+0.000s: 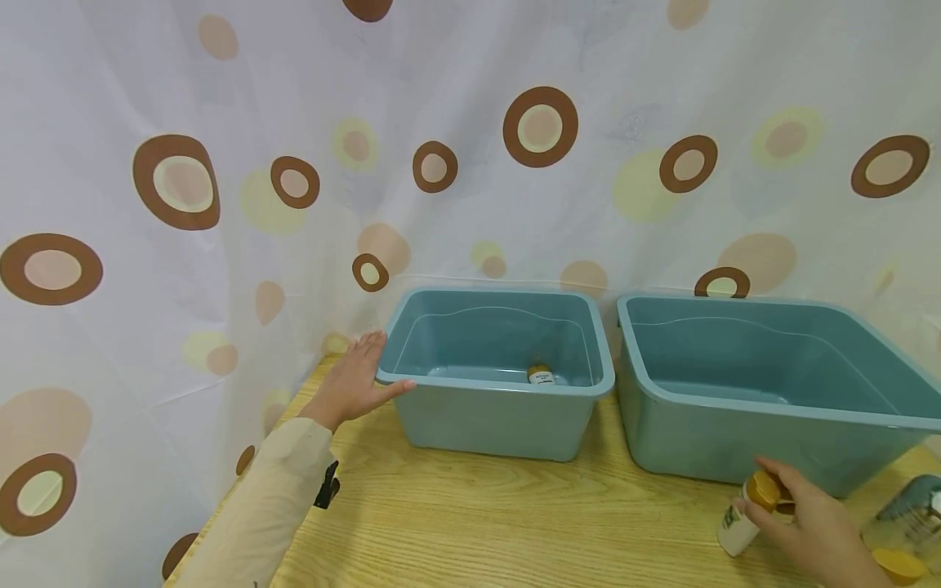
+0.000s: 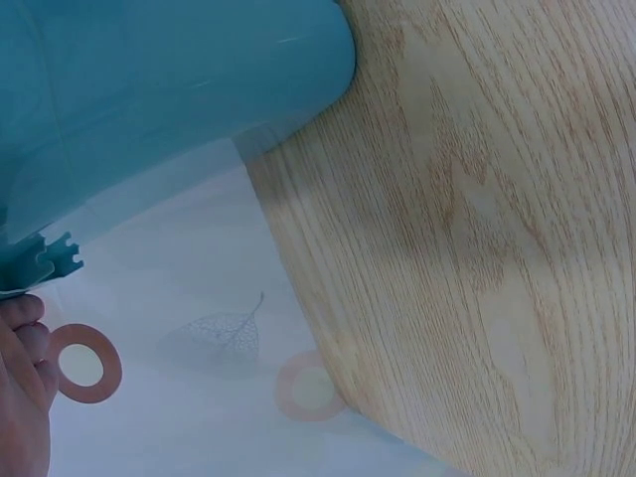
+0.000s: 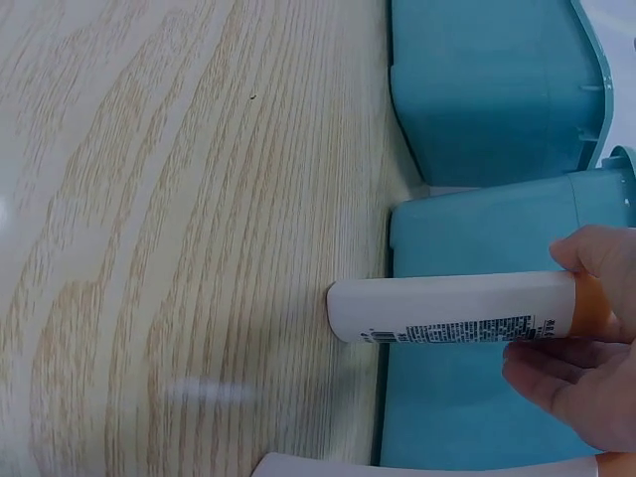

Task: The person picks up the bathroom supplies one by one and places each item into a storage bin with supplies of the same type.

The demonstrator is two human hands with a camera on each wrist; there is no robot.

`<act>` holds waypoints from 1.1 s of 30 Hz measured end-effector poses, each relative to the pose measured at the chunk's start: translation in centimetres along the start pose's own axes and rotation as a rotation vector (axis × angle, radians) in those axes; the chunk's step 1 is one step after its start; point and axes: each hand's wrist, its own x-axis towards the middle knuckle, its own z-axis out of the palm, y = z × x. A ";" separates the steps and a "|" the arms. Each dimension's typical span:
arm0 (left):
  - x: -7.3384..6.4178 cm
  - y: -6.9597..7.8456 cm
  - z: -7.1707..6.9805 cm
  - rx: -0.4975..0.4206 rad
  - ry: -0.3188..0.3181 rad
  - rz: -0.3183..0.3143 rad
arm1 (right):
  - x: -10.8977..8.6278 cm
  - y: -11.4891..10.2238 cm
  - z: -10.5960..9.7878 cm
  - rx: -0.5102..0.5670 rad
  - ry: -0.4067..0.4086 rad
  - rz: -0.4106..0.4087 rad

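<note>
In the head view my left hand point(image 1: 354, 384) rests at the left front corner of the smaller blue-green plastic bin point(image 1: 485, 420), fingers along its side and thumb over the front rim. Only part of that hand point(image 2: 22, 388) shows in the left wrist view, beside the rim. My right hand point(image 1: 816, 523) grips a white bottle point(image 1: 738, 529) by its orange cap, in front of the larger bin point(image 1: 706, 437). The right wrist view shows small print on this bottle point(image 3: 447, 306). A white bottle with an orange-yellow cap point(image 1: 540, 375) lies inside the smaller bin.
A clear bottle point(image 1: 912, 514) and a yellow cap point(image 1: 898, 565) are at the right edge. Another white bottle point(image 3: 427, 467) shows along the bottom of the right wrist view. The wooden table point(image 1: 470, 523) meets a patterned curtain point(image 1: 470, 82) at the back and left.
</note>
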 end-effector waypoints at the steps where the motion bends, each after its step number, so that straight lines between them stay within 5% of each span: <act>1: 0.0 0.0 0.0 0.000 0.000 0.000 | 0.0 0.0 0.0 0.005 -0.001 0.006; 33: -0.1 0.1 -0.1 0.009 0.005 0.003 | 0.4 -0.2 -0.6 0.043 -0.007 0.013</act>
